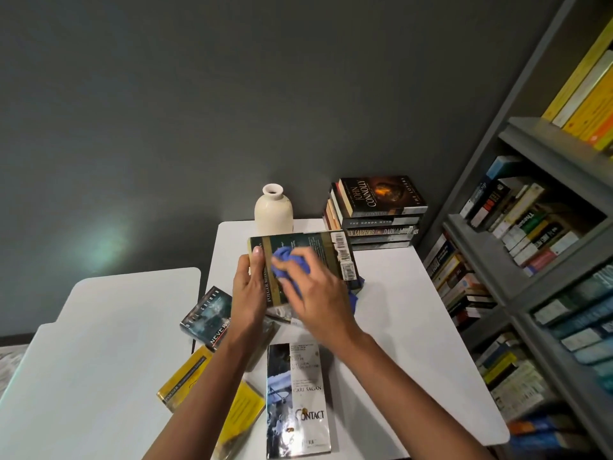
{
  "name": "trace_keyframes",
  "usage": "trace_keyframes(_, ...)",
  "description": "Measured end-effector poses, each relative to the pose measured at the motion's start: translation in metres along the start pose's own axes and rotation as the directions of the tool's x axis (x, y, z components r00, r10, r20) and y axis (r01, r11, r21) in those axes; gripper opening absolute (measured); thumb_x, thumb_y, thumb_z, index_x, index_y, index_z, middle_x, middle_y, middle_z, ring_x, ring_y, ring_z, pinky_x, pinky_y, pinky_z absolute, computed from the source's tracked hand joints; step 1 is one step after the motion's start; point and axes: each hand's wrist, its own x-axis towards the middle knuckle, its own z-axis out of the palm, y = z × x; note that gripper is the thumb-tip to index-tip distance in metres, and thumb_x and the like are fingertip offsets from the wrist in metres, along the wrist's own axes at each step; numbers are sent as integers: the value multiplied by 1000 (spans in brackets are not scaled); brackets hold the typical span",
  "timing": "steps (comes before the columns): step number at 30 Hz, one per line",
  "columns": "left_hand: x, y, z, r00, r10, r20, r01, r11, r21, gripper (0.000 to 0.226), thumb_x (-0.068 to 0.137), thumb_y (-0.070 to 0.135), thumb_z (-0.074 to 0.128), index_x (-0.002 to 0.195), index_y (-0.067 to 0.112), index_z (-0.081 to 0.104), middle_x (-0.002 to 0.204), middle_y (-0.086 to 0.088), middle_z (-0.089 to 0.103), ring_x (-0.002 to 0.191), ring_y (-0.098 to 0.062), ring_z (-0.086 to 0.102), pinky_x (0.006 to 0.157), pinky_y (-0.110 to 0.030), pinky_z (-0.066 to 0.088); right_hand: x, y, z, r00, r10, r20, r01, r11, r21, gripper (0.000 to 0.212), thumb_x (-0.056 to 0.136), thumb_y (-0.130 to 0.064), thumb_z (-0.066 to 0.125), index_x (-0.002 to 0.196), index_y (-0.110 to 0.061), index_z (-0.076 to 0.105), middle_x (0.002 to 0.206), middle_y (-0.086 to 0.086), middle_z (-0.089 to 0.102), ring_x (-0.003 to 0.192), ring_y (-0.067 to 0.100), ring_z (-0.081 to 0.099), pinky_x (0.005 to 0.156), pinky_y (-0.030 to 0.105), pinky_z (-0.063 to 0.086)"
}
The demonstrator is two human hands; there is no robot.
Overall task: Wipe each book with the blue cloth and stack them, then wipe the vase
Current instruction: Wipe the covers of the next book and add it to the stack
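Observation:
My left hand [248, 287] grips the left edge of a dark green and gold paperback [318, 250], held tilted above the white table [408, 313]. My right hand [315, 293] holds the bunched blue cloth [288, 263] against the book's back cover. A cream vase [273, 210] stands upright behind the book at the table's far edge. A stack of several books [378, 214] sits at the far right corner. Loose books lie near me: a dark one [207, 315], a yellow one [185, 376], another yellow one [238, 416] and a silver one [298, 400].
A grey bookshelf [530, 207] packed with books runs along the right side. A second white table [99, 343] stands to the left with a gap between. A dark grey wall lies behind the tables.

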Motion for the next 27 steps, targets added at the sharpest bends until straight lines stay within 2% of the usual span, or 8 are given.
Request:
trace_keyframes(2, -1, -1, -5, 1000, 3, -6, -3, 1000, -8, 28, 106, 30, 34, 105, 7, 50, 78, 3, 67, 65, -2, 67, 54, -17, 52, -11, 9, -6, 996, -55, 75, 53, 998, 22, 29, 91, -25, 61, 120, -23, 62, 114, 0, 54, 87, 11, 58, 68, 19, 51)
trace_keyframes(7, -9, -1, -6, 997, -20, 77, 21, 1000, -17, 27, 107, 27, 32, 114, 5, 44, 78, 2, 67, 65, -2, 68, 50, -19, 52, 8, 35, -18, 983, 168, -78, -171, 985, -29, 23, 88, -21, 66, 111, -22, 69, 108, 0, 59, 77, 15, 61, 61, 19, 44)
trace_keyframes(11, -7, -1, 0, 995, 14, 103, -8, 998, -56, 28, 107, 22, 28, 113, 6, 50, 86, 2, 64, 75, 2, 66, 61, -10, 50, 16, -6, -4, 1000, 10, -25, -10, 1000, 4, 28, 92, -26, 61, 119, -22, 65, 110, 0, 56, 84, 13, 59, 66, 21, 49)
trace_keyframes(14, -7, -6, -5, 995, 23, 100, -16, 997, -73, 28, 107, 26, 32, 107, 8, 52, 89, -4, 63, 77, -3, 67, 61, -15, 53, 5, 2, -11, 997, -48, 58, 46, 998, 33, 31, 91, -23, 62, 121, -25, 64, 111, -1, 57, 84, 11, 57, 68, 23, 52)
trace_keyframes(17, -8, -11, -15, 990, -7, 144, 8, 1000, -8, 28, 96, 47, 48, 103, 20, 52, 100, -9, 59, 85, -12, 66, 61, -22, 56, 5, 33, -25, 993, 115, 24, -114, 993, -15, 29, 90, -21, 63, 118, -27, 65, 112, -3, 57, 79, 10, 56, 65, 25, 53)
trace_keyframes(19, -8, -10, -16, 984, -47, 169, 51, 998, -20, 26, 101, 45, 42, 105, 21, 51, 97, -5, 63, 85, -11, 68, 60, -24, 56, 11, 34, -24, 983, 184, -30, -185, 982, -34, 32, 89, -21, 62, 121, -26, 62, 113, -4, 57, 81, 13, 60, 64, 25, 49)
trace_keyframes(22, -5, -14, -11, 975, -98, 202, 106, 994, -28, 27, 106, 34, 31, 107, 17, 51, 84, 0, 67, 76, -7, 68, 59, -24, 55, 20, 0, -10, 995, 100, -23, -100, 994, 33, 42, 86, -19, 64, 127, -18, 56, 111, -2, 61, 88, 10, 60, 76, 19, 47)
trace_keyframes(27, -3, -15, -8, 958, -202, 205, 251, 933, -257, 45, 106, 41, 27, 113, 15, 63, 100, -6, 74, 90, -11, 72, 66, -24, 57, 25, -20, -2, 999, 30, -12, -29, 996, 86, 32, 87, -19, 61, 119, -17, 62, 107, -4, 62, 93, 13, 59, 75, 25, 49)
